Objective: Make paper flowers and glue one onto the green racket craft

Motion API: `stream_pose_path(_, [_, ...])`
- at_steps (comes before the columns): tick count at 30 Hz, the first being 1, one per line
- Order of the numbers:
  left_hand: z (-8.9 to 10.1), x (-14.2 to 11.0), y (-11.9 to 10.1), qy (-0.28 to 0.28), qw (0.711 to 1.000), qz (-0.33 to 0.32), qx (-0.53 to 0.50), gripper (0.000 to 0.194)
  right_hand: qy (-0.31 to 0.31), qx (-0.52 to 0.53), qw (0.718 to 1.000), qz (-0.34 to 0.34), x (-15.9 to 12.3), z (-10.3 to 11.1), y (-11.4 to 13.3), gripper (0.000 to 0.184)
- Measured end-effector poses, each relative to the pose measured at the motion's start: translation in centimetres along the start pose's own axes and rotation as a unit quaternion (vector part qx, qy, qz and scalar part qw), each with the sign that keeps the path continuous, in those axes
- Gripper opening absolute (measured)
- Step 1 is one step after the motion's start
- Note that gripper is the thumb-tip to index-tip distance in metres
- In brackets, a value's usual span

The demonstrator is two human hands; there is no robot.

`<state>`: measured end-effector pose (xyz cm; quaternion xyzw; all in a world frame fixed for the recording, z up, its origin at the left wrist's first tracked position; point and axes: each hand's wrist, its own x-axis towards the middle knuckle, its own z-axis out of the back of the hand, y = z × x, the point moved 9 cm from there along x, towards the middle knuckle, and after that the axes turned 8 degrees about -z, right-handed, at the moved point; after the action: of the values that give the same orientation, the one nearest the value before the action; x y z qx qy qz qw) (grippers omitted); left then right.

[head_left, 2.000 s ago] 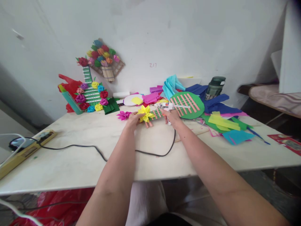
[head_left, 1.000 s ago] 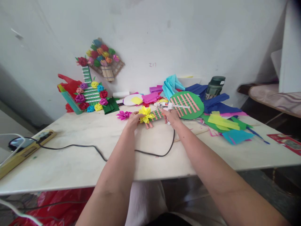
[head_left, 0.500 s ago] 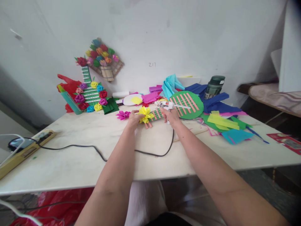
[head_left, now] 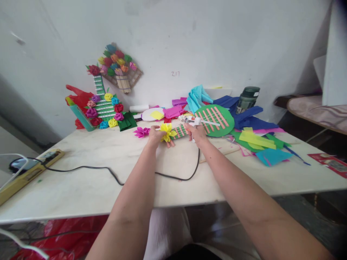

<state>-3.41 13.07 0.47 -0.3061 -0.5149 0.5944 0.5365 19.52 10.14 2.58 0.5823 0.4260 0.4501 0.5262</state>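
My right hand (head_left: pixel 197 133) is closed round a white hot glue gun (head_left: pixel 193 121), whose glue stick sticks out behind to the right. Its nozzle side points left, towards a yellow paper flower (head_left: pixel 167 132). With fingers pinched at the flower's left edge, my left hand (head_left: pixel 156 135) holds that flower. Under both lies a green cardboard guitar shape (head_left: pixel 227 121), its body to the right and its narrow neck to the left, with pinkish strips across it. A magenta paper flower (head_left: pixel 141 132) sits just left of my left hand, at the neck's end.
Crepe paper pieces (head_left: pixel 257 139) are heaped at the right, near a dark green bottle (head_left: pixel 248 99). A finished flowered guitar (head_left: pixel 104 104) leans on the wall at left. The black cord (head_left: pixel 173 177) crosses the table to a power strip (head_left: pixel 51 159).
Almost nothing differs. Both hands stay at the flower and the glue gun, and the camera view has shifted very slightly.
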Motion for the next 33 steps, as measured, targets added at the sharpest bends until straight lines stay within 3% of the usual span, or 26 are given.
stream_pose_path(15, [0.3,0.7,0.0,-0.013,0.995,-0.006,0.097,0.057,-0.014,-0.004,1.000,0.003,-0.1,0.0,-0.2,0.028])
stream_pose_path(21, [0.8,0.8,0.3,-0.043,0.997,0.012,0.055,0.060,-0.017,-0.004,1.000,0.002,-0.2,-0.1,-0.3,0.027])
stream_pose_path(26, [0.9,0.5,0.8,-0.022,0.998,0.053,0.020,0.068,-0.010,-0.001,1.000,-0.012,-0.3,-0.2,-0.7,0.028])
stream_pose_path(33, [2.5,0.9,0.8,-0.035,0.998,0.048,0.022,0.067,-0.012,0.007,1.000,-0.005,-0.6,-0.3,-0.4,0.024])
